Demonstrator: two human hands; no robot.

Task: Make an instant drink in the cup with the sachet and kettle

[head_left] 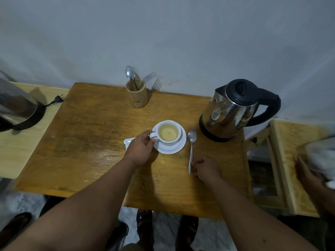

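A white cup [168,132] holding pale yellow liquid stands on a white saucer [171,149] in the middle of the wooden table [87,142]. My left hand [141,147] grips the cup's handle from the left. To the right of the saucer a metal spoon [191,147] lies flat on the table, and my right hand [205,168] pinches the end of its handle. A steel kettle [230,109] with a black lid and handle stands at the back right. A white sachet [128,141] peeks out from under my left hand.
A wooden holder [138,96] with a spoon and fork stands at the back edge by the wall. A second kettle [16,105] and a plug [59,99] sit on a paler table at left. Another person's hand [308,175] rests on a wooden stand at right.
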